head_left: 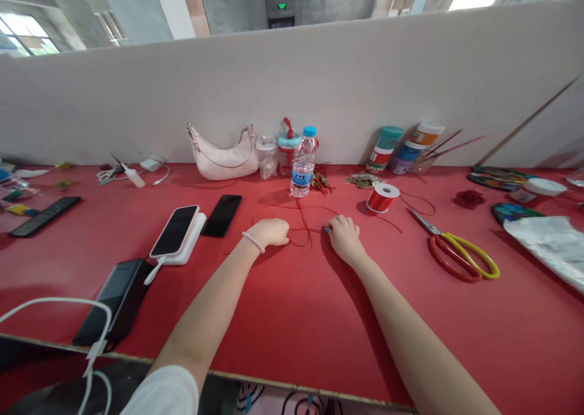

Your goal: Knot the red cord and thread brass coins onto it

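A thin red cord (305, 228) lies in crossing loops on the red tabletop, between my two hands. My left hand (271, 232), with a beaded bracelet at the wrist, has its fingers curled closed on the left side of the loops. On the right side, my right hand (343, 235) rests with fingers bent down onto the cord near a small teal spot. Both sets of fingertips are partly hidden. Behind the cord stands an upright water bottle (303, 165) with a blue cap. A spool of red cord (382, 198) sits beyond my right hand.
Red-and-yellow scissors (458, 251) lie open at right. Phones (222, 215) and a black case (114, 299) are at left. A pale handbag (225, 156), paint bottles (384, 150) and a lidded cup (287, 153) stand along the white partition (292, 80). A white cable (55, 300) crosses the front-left edge.
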Demonstrator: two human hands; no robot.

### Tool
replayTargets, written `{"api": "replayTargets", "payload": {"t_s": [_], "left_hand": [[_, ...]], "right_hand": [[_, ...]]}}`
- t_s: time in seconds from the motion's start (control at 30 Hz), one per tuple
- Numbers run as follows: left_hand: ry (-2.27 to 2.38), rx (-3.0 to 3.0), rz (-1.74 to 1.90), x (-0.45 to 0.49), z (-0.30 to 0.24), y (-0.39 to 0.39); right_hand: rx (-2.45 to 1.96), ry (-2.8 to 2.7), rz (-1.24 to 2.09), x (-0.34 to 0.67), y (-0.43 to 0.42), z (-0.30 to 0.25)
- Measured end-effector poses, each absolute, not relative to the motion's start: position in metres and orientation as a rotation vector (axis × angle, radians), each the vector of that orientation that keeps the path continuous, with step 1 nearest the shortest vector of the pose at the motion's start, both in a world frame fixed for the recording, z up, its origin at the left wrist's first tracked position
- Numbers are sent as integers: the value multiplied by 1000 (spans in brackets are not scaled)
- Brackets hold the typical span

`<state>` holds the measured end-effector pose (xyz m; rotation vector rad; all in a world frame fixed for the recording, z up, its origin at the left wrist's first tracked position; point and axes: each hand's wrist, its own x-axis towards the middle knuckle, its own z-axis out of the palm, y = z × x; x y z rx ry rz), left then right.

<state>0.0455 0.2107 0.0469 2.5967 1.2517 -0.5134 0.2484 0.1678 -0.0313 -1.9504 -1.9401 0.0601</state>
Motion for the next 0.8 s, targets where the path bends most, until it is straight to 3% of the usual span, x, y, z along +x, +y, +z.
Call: {"api": "replayTargets", "payload": {"t_s": [0.27,0.57,0.8], "left_hand": [[1247,2597,-516,46,46,211],[1232,2478,-537,37,58,217],[1481,2397,-520,-8,78,235]], "right_hand": [[-1710,-2041,285,247,167,-25],[-1741,-2022,137,246,162,-18],[-1763,-1872,155,244,169,-26]]}}
